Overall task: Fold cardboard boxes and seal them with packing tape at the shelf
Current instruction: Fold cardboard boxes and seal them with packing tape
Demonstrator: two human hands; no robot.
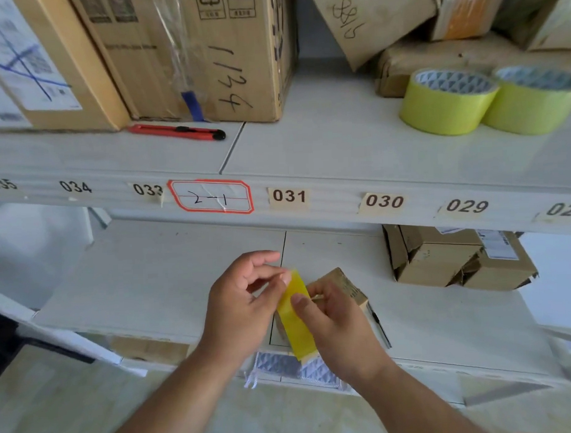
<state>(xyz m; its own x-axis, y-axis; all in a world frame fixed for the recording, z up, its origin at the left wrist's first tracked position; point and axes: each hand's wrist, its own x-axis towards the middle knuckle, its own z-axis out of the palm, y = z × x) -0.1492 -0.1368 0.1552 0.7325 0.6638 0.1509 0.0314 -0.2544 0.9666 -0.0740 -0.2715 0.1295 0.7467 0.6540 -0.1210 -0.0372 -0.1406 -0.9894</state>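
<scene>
Tape [295, 316], a short yellow strip, stands nearly upright between the two hands over the front part of the lower shelf [157, 279]. The left hand [240, 307] has its fingers curled, with the fingertips pinching the strip's upper end. The right hand [338, 324] lies just right of the strip, its thumb pressed on the strip's middle and its fingers curled round behind; so both grips are pinching the tape. Touching the right hand, just behind it, is a small cardboard box [340, 285], tilted, one corner raised; whether the tape already sticks to it cannot be told. Under the strip's lower end, at the shelf's front lip, lies a grey patterned piece [283, 365] like a tape core's inside.

Well to the right of the small box, at the back of the same shelf, sit folded brown boxes [457, 259] in a cluster. Above the hands runs the upper shelf's edge with number labels and a red-bordered tag [211, 197] reading 2-1. On the upper shelf, above and left of the tag, lies a red utility knife [177, 131] in front of a large carton [233, 56] marked 1134. Far right of the knife stand two rolls of yellow-green tape [448, 102], touching each other.
</scene>
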